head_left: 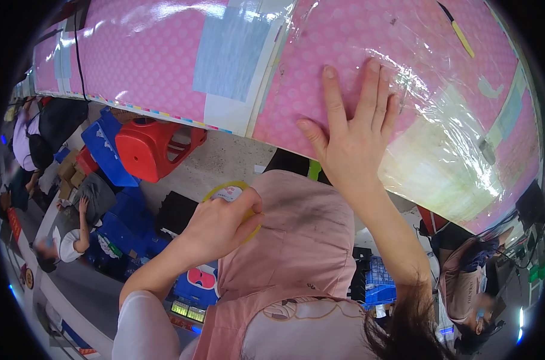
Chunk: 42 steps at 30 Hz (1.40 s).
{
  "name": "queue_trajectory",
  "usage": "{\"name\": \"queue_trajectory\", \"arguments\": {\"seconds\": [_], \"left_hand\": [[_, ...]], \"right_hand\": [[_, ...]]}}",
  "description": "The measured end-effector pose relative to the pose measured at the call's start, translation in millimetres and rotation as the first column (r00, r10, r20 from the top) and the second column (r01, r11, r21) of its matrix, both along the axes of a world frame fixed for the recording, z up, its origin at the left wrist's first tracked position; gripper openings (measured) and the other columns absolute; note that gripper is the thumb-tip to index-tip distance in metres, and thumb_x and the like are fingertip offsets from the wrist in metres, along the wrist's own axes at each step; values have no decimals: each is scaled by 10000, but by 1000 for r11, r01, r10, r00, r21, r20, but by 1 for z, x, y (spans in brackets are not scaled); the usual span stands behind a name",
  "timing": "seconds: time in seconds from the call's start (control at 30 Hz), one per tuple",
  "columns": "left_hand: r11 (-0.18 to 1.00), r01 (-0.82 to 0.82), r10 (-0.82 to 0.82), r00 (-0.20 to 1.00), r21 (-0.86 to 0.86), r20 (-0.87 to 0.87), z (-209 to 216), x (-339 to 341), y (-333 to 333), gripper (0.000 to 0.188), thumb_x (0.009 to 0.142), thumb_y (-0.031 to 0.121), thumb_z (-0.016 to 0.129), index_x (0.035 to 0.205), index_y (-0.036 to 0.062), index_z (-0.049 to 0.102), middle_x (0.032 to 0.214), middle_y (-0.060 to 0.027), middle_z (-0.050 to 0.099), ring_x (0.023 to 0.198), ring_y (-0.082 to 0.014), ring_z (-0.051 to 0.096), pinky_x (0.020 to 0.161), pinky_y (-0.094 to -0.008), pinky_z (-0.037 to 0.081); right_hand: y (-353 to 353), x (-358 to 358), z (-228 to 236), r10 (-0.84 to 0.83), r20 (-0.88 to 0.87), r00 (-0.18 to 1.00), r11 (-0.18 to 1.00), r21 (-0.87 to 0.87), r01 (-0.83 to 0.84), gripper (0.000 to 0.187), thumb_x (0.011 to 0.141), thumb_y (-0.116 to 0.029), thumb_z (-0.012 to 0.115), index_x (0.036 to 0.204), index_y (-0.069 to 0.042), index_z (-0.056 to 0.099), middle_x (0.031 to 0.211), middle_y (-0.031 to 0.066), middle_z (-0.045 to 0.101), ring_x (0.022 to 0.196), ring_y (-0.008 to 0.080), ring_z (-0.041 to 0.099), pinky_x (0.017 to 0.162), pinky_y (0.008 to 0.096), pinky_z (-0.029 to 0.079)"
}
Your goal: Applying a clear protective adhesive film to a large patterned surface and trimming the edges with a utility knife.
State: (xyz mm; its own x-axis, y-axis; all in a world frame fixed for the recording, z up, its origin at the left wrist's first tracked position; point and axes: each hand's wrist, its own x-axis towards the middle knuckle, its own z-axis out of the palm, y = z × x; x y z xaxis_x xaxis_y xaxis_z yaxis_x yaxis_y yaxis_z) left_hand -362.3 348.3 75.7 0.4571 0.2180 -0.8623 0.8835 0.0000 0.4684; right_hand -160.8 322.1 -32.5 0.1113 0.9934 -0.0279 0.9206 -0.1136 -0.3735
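Observation:
A roll of yellow tape (pixel 229 192) is in my left hand (pixel 221 225), whose fingers are curled around it over my lap. Part of the roll is hidden behind the fingers. My right hand (pixel 357 135) lies palm down with fingers spread on the pink dotted tabletop covering (pixel 320 36), which has a shiny clear film over it. A yellow-handled craft knife (pixel 463 39) rests at the far right of the tabletop, well beyond the right fingertips.
Light-blue patches (pixel 230 51) are stuck across a seam in the covering. Below the table's left edge stand a red plastic stool (pixel 146 150) and blue bins (pixel 107 147). Another person (pixel 71 237) sits at the left, and one more (pixel 464 282) at the right.

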Motion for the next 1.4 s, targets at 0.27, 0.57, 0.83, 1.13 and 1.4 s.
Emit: {"name": "queue_trajectory", "arguments": {"seconds": [0.27, 0.57, 0.83, 1.13, 1.4], "left_hand": [[999, -32, 32, 999, -2, 4, 1, -5, 1, 170, 844, 178, 600, 932, 81, 492, 840, -98, 638, 712, -341, 633, 627, -403, 502], [997, -73, 74, 997, -7, 35, -5, -10, 1, 160, 846, 172, 588, 938, 89, 486, 778, -109, 629, 661, -338, 630, 606, -412, 495], [994, -110, 108, 992, 20, 67, -9, -18, -2, 171, 844, 182, 582, 945, 99, 473, 656, -120, 614, 597, -341, 619, 566, -440, 482], [990, -127, 124, 991, 58, 51, -16, -28, -13, 185, 837, 189, 603, 941, 101, 478, 670, -115, 619, 592, -333, 622, 530, -437, 481], [978, -207, 207, 978, -26, 4, -28, -33, -21, 184, 831, 173, 619, 932, 94, 487, 746, -129, 616, 648, -364, 616, 579, -437, 487]], "right_hand": [[-2, 3, -2, 7, -81, 997, 997, 75, -1, 506, 821, -396, 619, 1279, -199, 530, 1410, 250, 304, 1305, 403, 294, 1040, 545, 191], [0, -2, -4, -49, -13, 999, 995, 89, 50, 410, 846, -424, 549, 1203, -226, 588, 1332, 182, 437, 1234, 345, 404, 1046, 511, 200], [4, -6, 0, -20, 54, 998, 1000, -5, 20, 476, 877, -437, 527, 1275, -178, 536, 1359, 195, 363, 1261, 352, 333, 1046, 498, 190], [8, 16, 13, -67, -304, 950, 989, 108, 104, 202, 767, -64, 681, 966, -68, 645, 1124, 142, 485, 990, 258, 517, 806, 347, 422], [45, 25, 13, -21, -316, 949, 998, 43, 36, 120, 703, -17, 721, 762, -35, 618, 753, 51, 563, 558, 153, 571, 491, 256, 449]]}}
